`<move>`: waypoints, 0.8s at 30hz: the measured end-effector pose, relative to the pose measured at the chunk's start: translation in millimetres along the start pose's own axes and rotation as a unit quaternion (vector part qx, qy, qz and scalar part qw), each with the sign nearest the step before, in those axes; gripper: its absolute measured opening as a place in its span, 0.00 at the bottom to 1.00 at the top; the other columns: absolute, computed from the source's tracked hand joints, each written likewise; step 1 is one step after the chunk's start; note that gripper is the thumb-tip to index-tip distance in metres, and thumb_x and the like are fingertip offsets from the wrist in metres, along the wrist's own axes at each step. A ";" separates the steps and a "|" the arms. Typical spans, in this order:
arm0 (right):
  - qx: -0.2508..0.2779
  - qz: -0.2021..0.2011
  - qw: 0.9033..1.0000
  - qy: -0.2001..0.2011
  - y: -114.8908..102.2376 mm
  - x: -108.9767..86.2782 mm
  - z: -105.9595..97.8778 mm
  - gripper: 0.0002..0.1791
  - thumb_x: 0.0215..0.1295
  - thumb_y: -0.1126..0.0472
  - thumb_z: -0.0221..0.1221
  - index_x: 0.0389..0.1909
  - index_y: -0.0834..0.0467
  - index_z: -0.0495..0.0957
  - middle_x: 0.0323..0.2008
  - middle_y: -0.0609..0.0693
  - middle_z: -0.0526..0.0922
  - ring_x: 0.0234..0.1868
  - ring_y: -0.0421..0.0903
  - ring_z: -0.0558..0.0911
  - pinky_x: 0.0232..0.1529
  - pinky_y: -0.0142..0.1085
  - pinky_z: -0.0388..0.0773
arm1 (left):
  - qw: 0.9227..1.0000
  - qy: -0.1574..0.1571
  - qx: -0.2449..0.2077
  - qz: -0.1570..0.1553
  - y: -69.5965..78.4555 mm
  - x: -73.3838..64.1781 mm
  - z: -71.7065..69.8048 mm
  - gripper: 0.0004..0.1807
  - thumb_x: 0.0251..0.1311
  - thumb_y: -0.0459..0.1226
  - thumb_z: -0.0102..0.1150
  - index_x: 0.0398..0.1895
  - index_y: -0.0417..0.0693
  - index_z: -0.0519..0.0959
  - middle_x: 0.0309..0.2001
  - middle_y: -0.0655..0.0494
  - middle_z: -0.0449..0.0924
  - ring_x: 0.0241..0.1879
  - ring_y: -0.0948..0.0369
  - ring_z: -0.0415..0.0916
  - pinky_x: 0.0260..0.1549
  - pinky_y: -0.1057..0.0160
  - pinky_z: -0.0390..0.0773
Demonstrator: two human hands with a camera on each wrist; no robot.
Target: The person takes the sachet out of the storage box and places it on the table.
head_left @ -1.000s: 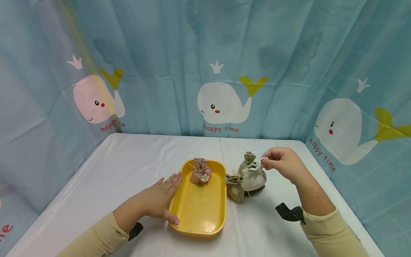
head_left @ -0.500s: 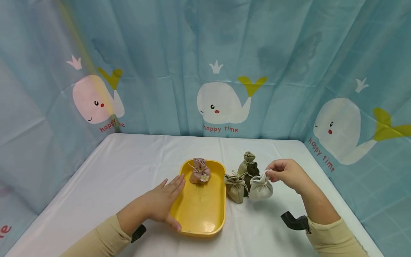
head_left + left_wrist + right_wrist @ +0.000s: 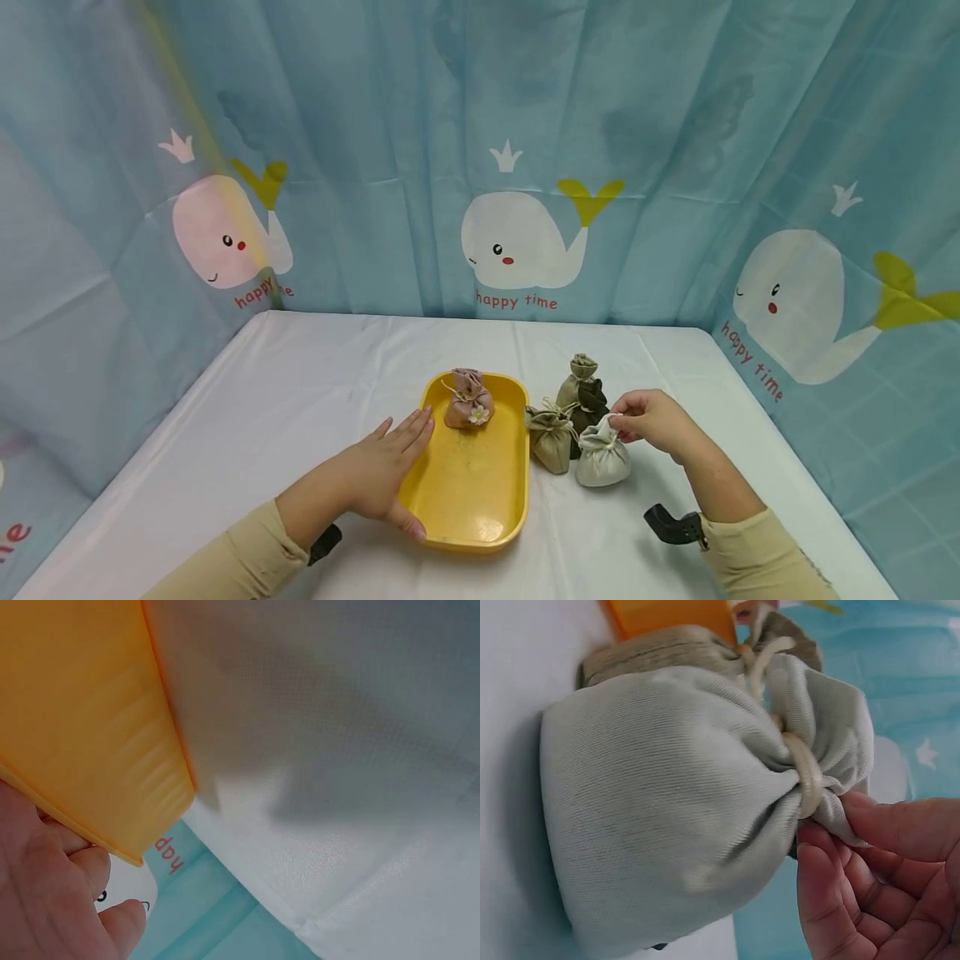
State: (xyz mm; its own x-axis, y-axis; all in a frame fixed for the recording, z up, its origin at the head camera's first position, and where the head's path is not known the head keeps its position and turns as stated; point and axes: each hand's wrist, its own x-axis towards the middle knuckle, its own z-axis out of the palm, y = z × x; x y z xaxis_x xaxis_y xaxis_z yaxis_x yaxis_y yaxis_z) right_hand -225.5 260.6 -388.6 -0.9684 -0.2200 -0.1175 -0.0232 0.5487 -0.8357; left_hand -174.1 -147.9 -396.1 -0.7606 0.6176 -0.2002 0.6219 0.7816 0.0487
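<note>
My right hand pinches the gathered neck of a white drawstring pouch between thumb and fingers. In the right wrist view that pouch fills the middle, its cord tied below the ruffled top, its base on or just over the cloth. My left hand rests along the left rim of a yellow tray, fingers spread. The left wrist view shows the fingers touching that rim. Inside the tray, at its far end, sits a pink pouch with a small flower.
Right of the tray stand a tan pouch, an olive-green pouch behind it and a dark brown pouch, close together. A white cloth covers the table. A blue curtain with whales surrounds the back and sides.
My right hand has brought the white pouch down and towards me, first right, then slightly left, uncovering the dark brown pouch. The left hand has shifted slightly on the tray's rim.
</note>
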 end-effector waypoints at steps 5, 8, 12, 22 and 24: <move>-0.001 -0.001 1.000 -0.003 2.2 2.8 3.0 0.09 0.59 0.63 0.60 0.30 0.67 0.76 0.23 0.49 0.78 0.26 0.45 0.79 0.32 0.38 0.80 | 1.000 -0.002 -0.002 -0.001 -0.3 0.8 -0.3 0.74 0.25 0.81 0.41 0.71 0.41 0.40 0.72 0.48 0.28 0.71 0.53 0.34 0.64 0.43 0.44; -0.006 0.004 1.000 -0.008 0.6 2.9 1.5 0.08 0.59 0.63 0.60 0.30 0.66 0.77 0.24 0.49 0.78 0.26 0.45 0.79 0.33 0.38 0.79 | 1.000 -0.003 0.000 -0.003 -0.4 0.8 0.2 0.74 0.25 0.81 0.40 0.72 0.42 0.39 0.72 0.49 0.28 0.71 0.54 0.33 0.64 0.44 0.44; -0.020 0.006 0.999 -0.033 -2.4 1.5 -3.2 0.07 0.58 0.63 0.60 0.33 0.65 0.78 0.26 0.49 0.79 0.30 0.44 0.79 0.36 0.38 0.79 | 1.000 -0.004 -0.003 -0.003 -0.6 0.5 1.4 0.74 0.25 0.81 0.41 0.72 0.42 0.39 0.72 0.49 0.27 0.71 0.54 0.33 0.64 0.44 0.44; -0.051 -0.024 0.996 -0.075 -11.7 -5.3 -20.9 0.16 0.55 0.62 0.62 0.43 0.67 0.78 0.34 0.51 0.82 0.37 0.45 0.79 0.41 0.39 0.77 | 1.000 0.004 -0.007 0.002 -1.5 0.2 2.1 0.74 0.25 0.81 0.41 0.72 0.42 0.38 0.72 0.49 0.27 0.71 0.54 0.33 0.64 0.44 0.44; -0.051 -0.025 0.996 -0.074 -13.3 -7.1 -23.1 0.16 0.55 0.62 0.63 0.43 0.68 0.78 0.34 0.51 0.82 0.37 0.45 0.80 0.41 0.39 0.77 | 1.000 0.004 -0.008 0.002 -1.7 0.0 2.4 0.74 0.25 0.81 0.42 0.72 0.42 0.38 0.72 0.50 0.27 0.71 0.54 0.33 0.64 0.44 0.44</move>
State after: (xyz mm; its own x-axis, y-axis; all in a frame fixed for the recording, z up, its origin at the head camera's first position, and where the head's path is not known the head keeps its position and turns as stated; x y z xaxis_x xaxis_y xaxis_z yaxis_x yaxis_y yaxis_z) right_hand -224.0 273.5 -364.3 -0.9181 -0.3620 -0.1618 -0.1026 0.6111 -0.7849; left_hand -174.7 -149.3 -398.5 -0.7597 0.6209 -0.1931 0.6213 0.7808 0.0660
